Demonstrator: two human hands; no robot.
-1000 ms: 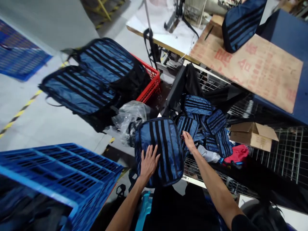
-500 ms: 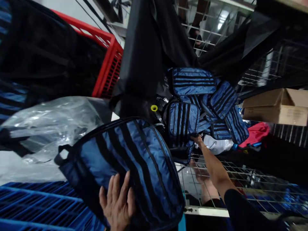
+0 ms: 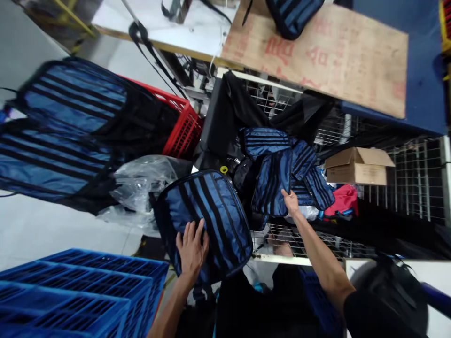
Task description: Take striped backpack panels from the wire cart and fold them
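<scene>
A large blue backpack (image 3: 223, 211) with black stripes lies tilted in front of me. My left hand (image 3: 192, 246) rests on its striped front with the fingers stretched out. Farther right, my right hand (image 3: 290, 203) is closed on the lower right edge of a small blue striped bag (image 3: 273, 183), the thumb on top and the other fingers partly hidden. Behind that bag, several similar small striped bags (image 3: 266, 142) are piled up in the wire mesh bin.
Left are more striped backpacks (image 3: 73, 96), a red crate (image 3: 181, 134) and clear plastic (image 3: 148, 180). Blue crates (image 3: 84, 291) stand at lower left. A cardboard box (image 3: 355, 166) and pink cloth (image 3: 341, 202) lie at right. A cardboard-topped table (image 3: 338, 61) is beyond.
The view has drawn back and shows more of the surroundings. My right hand now has the small bag tilted and raised over the pile. My left hand stays on the large backpack.
</scene>
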